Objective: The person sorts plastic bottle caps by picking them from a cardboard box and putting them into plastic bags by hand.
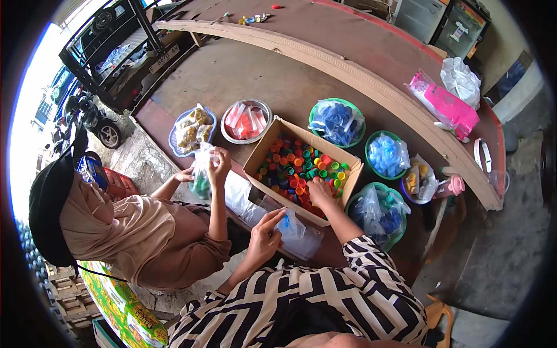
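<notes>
My left hand pinches the edge of a clear plastic bag with something blue in it, in front of the cardboard box. My right hand reaches into the near right part of the cardboard box, among many loose coloured bottle caps; its fingertips are partly hidden among the caps. More flat clear bags lie beneath the bag at my left hand. To the left, a co-worker holds a clear bag with green caps in both hands.
Bowls of filled bags stand around the box: a white-blue one, a metal one, green ones and a purple one. A long wooden strip crosses the table behind. A pink package lies at the right.
</notes>
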Demonstrator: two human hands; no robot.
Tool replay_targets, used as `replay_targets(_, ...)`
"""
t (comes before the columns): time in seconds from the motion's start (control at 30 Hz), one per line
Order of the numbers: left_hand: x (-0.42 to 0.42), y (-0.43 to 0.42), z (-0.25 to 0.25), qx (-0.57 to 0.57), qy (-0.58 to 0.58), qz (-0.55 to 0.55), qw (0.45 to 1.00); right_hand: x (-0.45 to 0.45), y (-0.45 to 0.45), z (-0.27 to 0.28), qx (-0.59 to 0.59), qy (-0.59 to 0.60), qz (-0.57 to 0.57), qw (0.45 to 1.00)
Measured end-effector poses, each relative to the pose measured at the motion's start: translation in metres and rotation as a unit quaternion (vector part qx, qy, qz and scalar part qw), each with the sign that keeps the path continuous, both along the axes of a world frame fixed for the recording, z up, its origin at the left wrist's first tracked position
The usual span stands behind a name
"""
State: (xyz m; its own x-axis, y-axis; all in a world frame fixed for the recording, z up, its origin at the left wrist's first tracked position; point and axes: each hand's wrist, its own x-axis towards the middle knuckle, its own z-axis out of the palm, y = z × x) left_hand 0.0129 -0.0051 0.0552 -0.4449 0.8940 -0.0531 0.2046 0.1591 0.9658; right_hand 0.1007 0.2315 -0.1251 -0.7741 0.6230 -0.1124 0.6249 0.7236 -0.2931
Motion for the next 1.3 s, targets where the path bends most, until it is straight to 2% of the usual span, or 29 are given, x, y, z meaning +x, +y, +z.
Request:
replay_targets(0.07,-0.002,0.001,-0.002,0.002,0.001,0.002,1.000,-0.003,-0.006,-0.025,0.029,0.016,-0.016,0.999)
replay_targets(0.17,-0.004,0.003,-0.003,0.012,0.017,0.005,1.000,-0.001,-0.003,-0.015,0.032,0.032,0.014,0.999)
replay_targets(0.23,-0.003,0.005,-0.001,-0.004,-0.016,0.009,1.000,0.007,-0.004,-0.005,0.010,0.052,0.008,0.999)
replay_targets(0.3,-0.002,0.006,0.001,-0.014,-0.013,0.012,1.000,0.014,-0.003,0.005,-0.118,0.123,-0.073,0.983)
replay_targets(0.33,-0.001,0.007,0.001,-0.009,-0.005,0.008,1.000,0.025,-0.010,0.017,-0.086,0.131,-0.082,0.984)
replay_targets(0.5,0.010,0.003,-0.002,-0.001,-0.005,-0.007,1.000,0.060,-0.035,0.058,-0.071,0.219,-0.110,0.967)
replay_targets(0.57,0.014,0.001,-0.004,0.008,0.008,-0.016,1.000,0.071,-0.049,0.092,-0.082,0.352,-0.064,0.930)
replay_targets(0.63,0.021,-0.002,-0.003,0.011,0.009,-0.014,1.000,0.077,-0.080,0.147,-0.184,0.423,-0.076,0.884)
replay_targets(0.7,0.025,-0.004,-0.003,0.014,0.005,-0.009,1.000,0.084,-0.104,0.170,-0.052,0.466,-0.009,0.883)
replay_targets(0.77,0.030,-0.007,0.001,0.014,0.001,-0.013,1.000,0.089,-0.126,0.181,-0.073,0.492,0.002,0.868)
replay_targets(0.83,0.034,-0.010,-0.001,0.028,0.004,-0.010,1.000,0.092,-0.133,0.182,-0.056,0.481,0.045,0.874)
replay_targets(0.9,0.037,-0.015,-0.004,0.039,0.013,-0.003,0.999,0.093,-0.139,0.186,-0.087,0.453,0.062,0.885)
replay_targets(1.07,0.044,-0.039,-0.005,0.034,0.021,0.017,0.999,0.099,-0.131,0.172,-0.096,0.454,-0.009,0.886)
replay_targets(1.13,0.045,-0.049,-0.016,0.068,0.072,0.022,0.995,0.102,-0.121,0.162,-0.101,0.440,-0.024,0.892)
replay_targets(1.3,0.052,-0.072,-0.016,0.044,0.008,0.043,0.998,0.097,-0.079,0.114,-0.123,0.401,-0.068,0.905)
